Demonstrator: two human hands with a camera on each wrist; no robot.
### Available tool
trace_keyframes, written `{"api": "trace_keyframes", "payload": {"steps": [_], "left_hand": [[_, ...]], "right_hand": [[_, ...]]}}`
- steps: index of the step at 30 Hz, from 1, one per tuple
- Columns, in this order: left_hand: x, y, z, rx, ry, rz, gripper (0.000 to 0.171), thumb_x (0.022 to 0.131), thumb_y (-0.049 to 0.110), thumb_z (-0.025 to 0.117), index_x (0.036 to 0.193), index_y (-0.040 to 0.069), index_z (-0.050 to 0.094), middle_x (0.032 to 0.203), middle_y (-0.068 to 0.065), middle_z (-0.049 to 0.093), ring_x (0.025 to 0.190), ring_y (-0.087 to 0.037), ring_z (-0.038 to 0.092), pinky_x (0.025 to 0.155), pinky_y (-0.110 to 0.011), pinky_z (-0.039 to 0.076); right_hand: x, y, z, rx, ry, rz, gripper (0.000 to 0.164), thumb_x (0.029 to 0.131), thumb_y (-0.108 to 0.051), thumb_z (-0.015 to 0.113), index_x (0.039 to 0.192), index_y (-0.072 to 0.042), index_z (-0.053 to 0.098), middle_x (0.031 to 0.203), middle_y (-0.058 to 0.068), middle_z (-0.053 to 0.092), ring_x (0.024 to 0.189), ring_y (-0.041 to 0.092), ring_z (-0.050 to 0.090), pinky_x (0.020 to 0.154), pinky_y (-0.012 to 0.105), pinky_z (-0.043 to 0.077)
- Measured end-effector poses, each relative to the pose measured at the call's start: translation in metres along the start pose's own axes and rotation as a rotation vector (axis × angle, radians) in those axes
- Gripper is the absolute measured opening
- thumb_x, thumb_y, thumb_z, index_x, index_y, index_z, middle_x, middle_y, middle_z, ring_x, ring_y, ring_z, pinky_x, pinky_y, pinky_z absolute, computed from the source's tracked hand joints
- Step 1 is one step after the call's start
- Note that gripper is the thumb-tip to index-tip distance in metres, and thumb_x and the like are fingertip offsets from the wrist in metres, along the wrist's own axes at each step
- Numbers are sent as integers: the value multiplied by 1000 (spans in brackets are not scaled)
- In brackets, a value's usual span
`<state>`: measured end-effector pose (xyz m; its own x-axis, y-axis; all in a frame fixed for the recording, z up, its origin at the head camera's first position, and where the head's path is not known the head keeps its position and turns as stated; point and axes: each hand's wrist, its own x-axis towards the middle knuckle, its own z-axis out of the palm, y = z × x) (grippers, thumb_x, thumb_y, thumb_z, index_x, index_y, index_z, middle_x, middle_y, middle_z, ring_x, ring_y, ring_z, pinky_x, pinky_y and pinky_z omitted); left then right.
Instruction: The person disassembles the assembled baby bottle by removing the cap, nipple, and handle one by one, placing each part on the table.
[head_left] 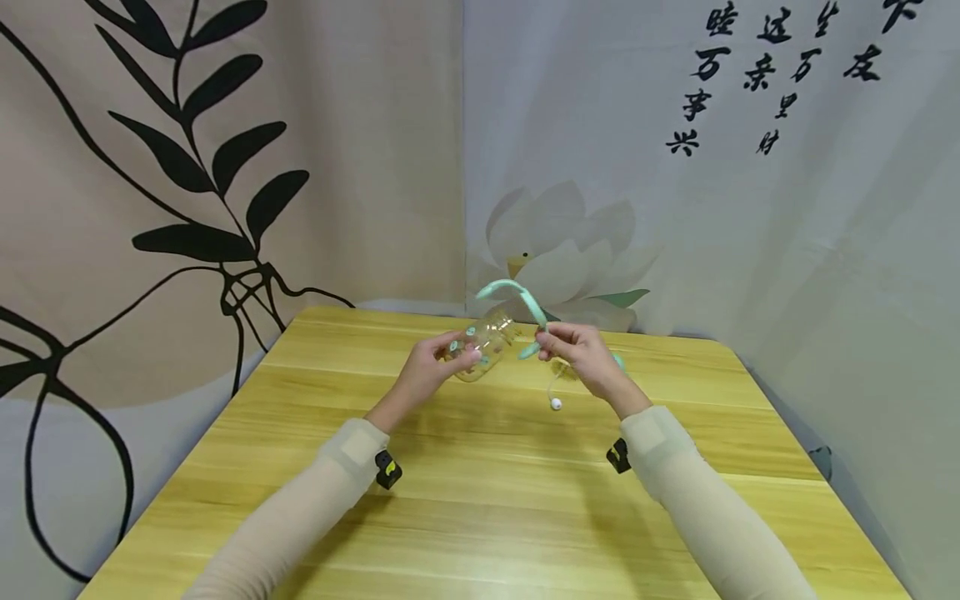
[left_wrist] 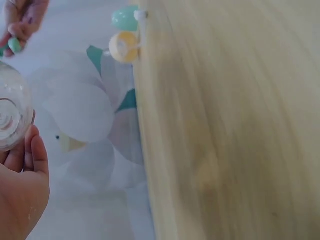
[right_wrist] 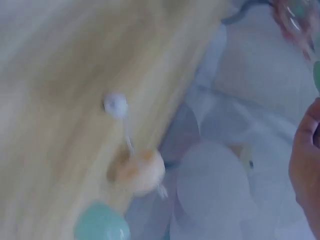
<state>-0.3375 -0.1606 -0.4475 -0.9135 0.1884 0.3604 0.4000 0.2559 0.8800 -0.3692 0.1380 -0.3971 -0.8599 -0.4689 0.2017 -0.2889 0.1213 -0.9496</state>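
Note:
My left hand [head_left: 429, 367] grips a clear, amber-tinted baby bottle [head_left: 491, 346] printed with small mint motifs, tilted with its neck toward the right. Its round base [left_wrist: 7, 120] faces the left wrist camera. My right hand [head_left: 588, 357] pinches a curved mint-green bottle handle [head_left: 529, 302] close to the bottle's mouth. Beneath the right hand on the table lies an amber bottle top [right_wrist: 145, 172], partly hidden in the head view. From it runs a thin straw that ends in a white weighted ball [head_left: 556, 404].
A rounded mint-green cap [left_wrist: 125, 18] stands beside the amber top, near the table's far edge. The wooden table [head_left: 487, 508] reaches back to printed cloth hangings [head_left: 390, 167]. Each sleeve carries a small black device [head_left: 387, 471] at the wrist.

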Motion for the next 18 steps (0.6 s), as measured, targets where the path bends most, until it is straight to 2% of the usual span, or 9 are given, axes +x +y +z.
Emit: {"api": "trace_keyframes", "payload": {"steps": [5, 9, 12, 15, 18], "left_hand": [[-2, -6, -7, 1, 50, -21, 47, 100, 35, 73, 141, 13, 70, 98, -2, 66, 80, -17, 51, 67, -26, 41], [-2, -7, -8, -30, 41, -10, 45, 100, 33, 73, 138, 9, 70, 99, -4, 71, 83, -17, 62, 70, -26, 49], [-1, -7, -8, -50, 26, 6, 41, 101, 31, 73, 135, 9, 71, 102, -6, 75, 87, -18, 67, 73, -27, 53], [0, -7, -8, -50, 34, 17, 39, 101, 31, 73, 133, 10, 73, 100, -6, 74, 86, -19, 65, 73, -31, 53], [0, -7, -7, -49, 40, 33, 38, 100, 30, 73, 131, 9, 73, 97, -6, 74, 85, -20, 66, 75, -38, 56]], "right_hand": [[4, 3, -21, 76, 87, -21, 18, 108, -13, 62, 111, 1, 73, 85, -2, 73, 81, 9, 68, 85, 29, 58], [7, 6, -31, 79, 89, -2, 22, 109, -16, 62, 118, 1, 72, 90, -2, 74, 84, 10, 68, 84, 26, 58], [9, 9, -34, 70, 108, 13, 29, 109, -15, 61, 124, 8, 69, 91, -2, 74, 85, 11, 68, 82, 23, 57], [11, 13, -32, -28, 158, 36, 34, 109, -14, 60, 127, 14, 67, 88, 1, 73, 80, 9, 67, 77, 21, 56], [16, 21, -26, -249, 216, 84, 33, 109, -16, 62, 124, 11, 72, 82, 9, 75, 73, 9, 65, 66, 20, 50]]}}
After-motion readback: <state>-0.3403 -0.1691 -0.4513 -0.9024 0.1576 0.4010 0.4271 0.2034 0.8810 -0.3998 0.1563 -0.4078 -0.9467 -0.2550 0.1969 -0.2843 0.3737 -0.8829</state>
